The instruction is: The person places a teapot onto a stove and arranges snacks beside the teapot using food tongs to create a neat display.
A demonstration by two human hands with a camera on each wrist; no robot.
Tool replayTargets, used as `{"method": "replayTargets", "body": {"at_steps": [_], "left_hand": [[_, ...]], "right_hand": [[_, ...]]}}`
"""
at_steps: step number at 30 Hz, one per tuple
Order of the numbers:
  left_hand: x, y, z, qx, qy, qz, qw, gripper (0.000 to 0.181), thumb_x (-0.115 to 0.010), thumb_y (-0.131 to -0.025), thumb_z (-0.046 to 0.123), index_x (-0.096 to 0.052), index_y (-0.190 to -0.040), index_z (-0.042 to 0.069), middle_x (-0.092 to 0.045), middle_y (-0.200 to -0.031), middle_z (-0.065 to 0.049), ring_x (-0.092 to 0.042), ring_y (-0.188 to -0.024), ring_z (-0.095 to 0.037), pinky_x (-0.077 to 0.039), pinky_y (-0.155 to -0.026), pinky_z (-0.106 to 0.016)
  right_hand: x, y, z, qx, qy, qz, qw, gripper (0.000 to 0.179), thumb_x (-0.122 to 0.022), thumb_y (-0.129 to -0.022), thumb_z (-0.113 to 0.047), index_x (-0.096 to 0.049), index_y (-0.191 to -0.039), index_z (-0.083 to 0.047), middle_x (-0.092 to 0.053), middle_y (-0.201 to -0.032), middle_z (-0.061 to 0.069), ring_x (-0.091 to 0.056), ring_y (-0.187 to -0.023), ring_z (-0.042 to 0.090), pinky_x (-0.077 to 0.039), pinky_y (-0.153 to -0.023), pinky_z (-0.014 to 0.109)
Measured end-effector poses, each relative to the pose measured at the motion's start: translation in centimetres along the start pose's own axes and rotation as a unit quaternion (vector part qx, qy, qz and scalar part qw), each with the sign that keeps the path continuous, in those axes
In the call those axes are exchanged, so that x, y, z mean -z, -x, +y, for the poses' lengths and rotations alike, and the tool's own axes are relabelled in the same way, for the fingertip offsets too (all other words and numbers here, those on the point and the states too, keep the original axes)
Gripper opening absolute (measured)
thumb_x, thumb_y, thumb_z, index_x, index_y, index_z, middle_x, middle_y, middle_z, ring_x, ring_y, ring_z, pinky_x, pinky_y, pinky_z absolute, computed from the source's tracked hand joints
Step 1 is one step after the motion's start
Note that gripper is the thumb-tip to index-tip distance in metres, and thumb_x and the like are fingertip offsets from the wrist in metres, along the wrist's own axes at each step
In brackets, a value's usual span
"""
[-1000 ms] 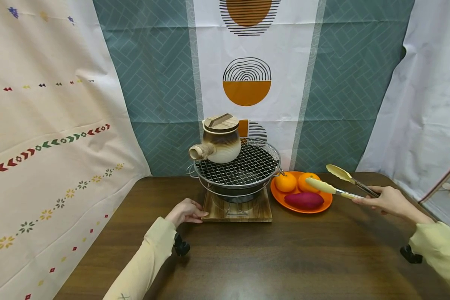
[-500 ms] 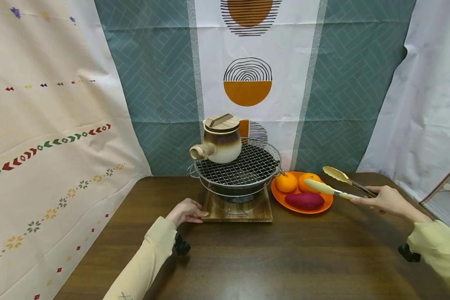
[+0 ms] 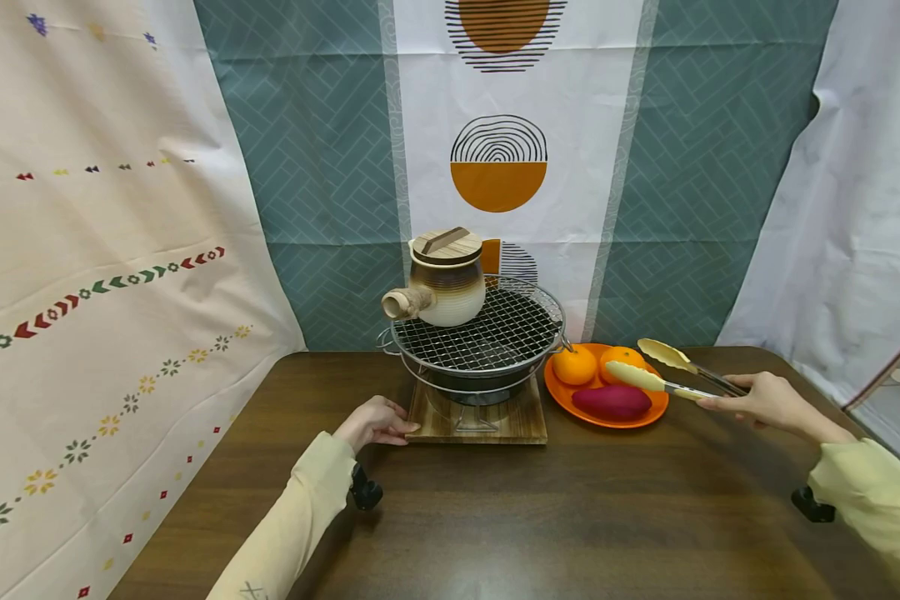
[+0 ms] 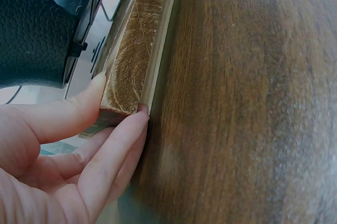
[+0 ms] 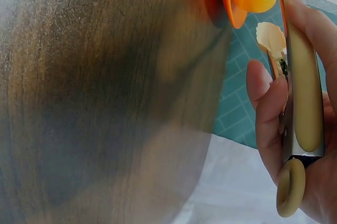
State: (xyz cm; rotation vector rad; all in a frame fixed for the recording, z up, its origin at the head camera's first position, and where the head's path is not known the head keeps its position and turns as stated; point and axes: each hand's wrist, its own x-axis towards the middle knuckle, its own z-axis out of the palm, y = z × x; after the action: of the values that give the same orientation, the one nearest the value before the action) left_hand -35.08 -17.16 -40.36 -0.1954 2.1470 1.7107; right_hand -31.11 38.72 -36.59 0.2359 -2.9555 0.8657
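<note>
My left hand (image 3: 378, 421) pinches the left front corner of a square wooden board (image 3: 521, 421), thumb on top and fingers below in the left wrist view. On that board stands a round charcoal grill (image 3: 487, 333) with a wire mesh top. A clay pot (image 3: 453, 296) with a wooden lid sits on the mesh, its handle pointing left. My right hand (image 3: 768, 404) grips cream-tipped tongs (image 3: 701, 375) whose arms are spread apart. Their tips hover over the right part of an orange plate (image 3: 637, 423), which holds two oranges (image 3: 574, 365) and a purple sweet potato (image 3: 611, 402).
The brown wooden table (image 3: 495, 517) spreads out in front of the board and plate. A teal and white curtain (image 3: 330, 167) hangs behind, with a patterned cream cloth (image 3: 120, 292) on the left and a pale cloth (image 3: 862, 167) on the right.
My right hand has moved slightly left, bringing the open tongs further over the plate. My left hand keeps its place at the board's corner.
</note>
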Motion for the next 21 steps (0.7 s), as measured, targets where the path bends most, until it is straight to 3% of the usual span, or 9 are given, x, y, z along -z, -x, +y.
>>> {"method": "replayTargets", "body": {"at_steps": [21], "left_hand": [[-0.03,-0.01,0.0,-0.004,-0.008,0.002,1.0,0.044,-0.065,-0.078,-0.009,-0.041,-0.113,-0.02,-0.054,-0.082,-0.017,-0.059,-0.062,-0.018,-0.054,-0.065,-0.034]], "right_hand": [[-0.49,-0.4,-0.33,-0.011,-0.005,-0.026,0.9996,0.069,-0.068,-0.078,-0.042,-0.05,-0.117,0.012,-0.054,-0.058,0.006,-0.045,-0.044,0.017,-0.042,-0.038,0.027]]}}
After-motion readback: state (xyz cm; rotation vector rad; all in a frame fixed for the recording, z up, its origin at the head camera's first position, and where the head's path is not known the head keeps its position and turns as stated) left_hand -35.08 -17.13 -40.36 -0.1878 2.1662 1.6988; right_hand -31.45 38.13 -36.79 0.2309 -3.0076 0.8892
